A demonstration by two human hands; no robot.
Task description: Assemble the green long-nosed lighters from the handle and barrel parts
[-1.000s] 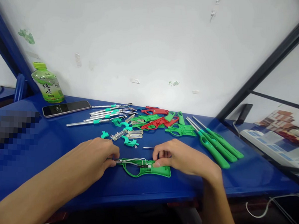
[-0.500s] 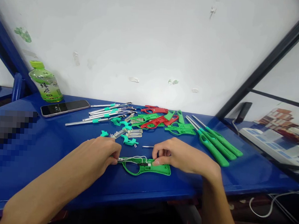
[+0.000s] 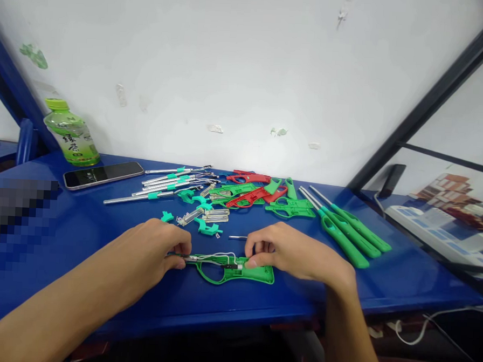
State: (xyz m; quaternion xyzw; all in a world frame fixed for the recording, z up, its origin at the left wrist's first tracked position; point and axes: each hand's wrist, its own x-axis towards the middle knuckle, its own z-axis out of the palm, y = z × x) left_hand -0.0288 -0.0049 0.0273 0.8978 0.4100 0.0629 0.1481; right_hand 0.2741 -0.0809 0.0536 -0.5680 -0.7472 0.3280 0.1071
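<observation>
A green plastic lighter shell (image 3: 237, 271) lies open on the blue table (image 3: 80, 232) near its front edge, with a white wire and a small black part in it. My left hand (image 3: 157, 249) is closed, its fingertips pinching the metal tube end at the shell's left. My right hand (image 3: 290, 254) is closed too, its thumb and fingers pressing on the shell's upper right part beside the wire.
Behind the shell lie metal tubes with teal collars (image 3: 160, 185), teal triggers (image 3: 206, 228), green and red shell halves (image 3: 257, 195) and finished green lighters (image 3: 344, 232). A phone (image 3: 102, 174) and a green bottle (image 3: 68, 134) stand at the back left. A wall rises behind.
Both hands stay on the green shell with only slight finger shifts. The view has drifted a little.
</observation>
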